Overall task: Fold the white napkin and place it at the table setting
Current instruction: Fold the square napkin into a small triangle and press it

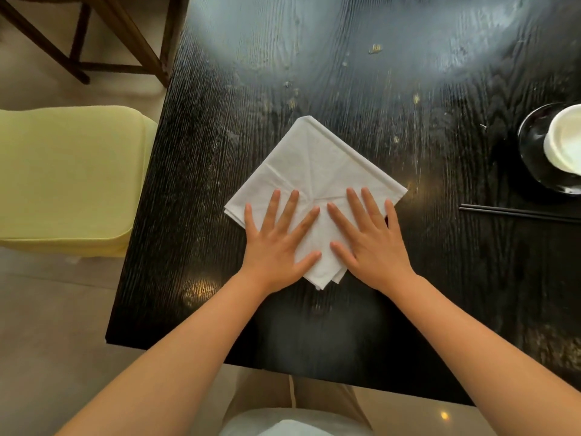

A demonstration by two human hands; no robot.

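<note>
Both hands, left hand (pixel 276 247) and right hand (pixel 371 243), press flat with fingers spread, grasping nothing, on the creased white cloth napkin (pixel 314 171), a diamond on the dark wood-grain table (pixel 220 152); black chopsticks (pixel 515 213) at three o'clock.

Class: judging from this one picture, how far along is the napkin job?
Done: the napkin lies folded into a layered square, turned like a diamond. In hand: the left hand and right hand press flat on its near half. Left: any further folds, then moving it toward the bowl and chopsticks at right.
</note>
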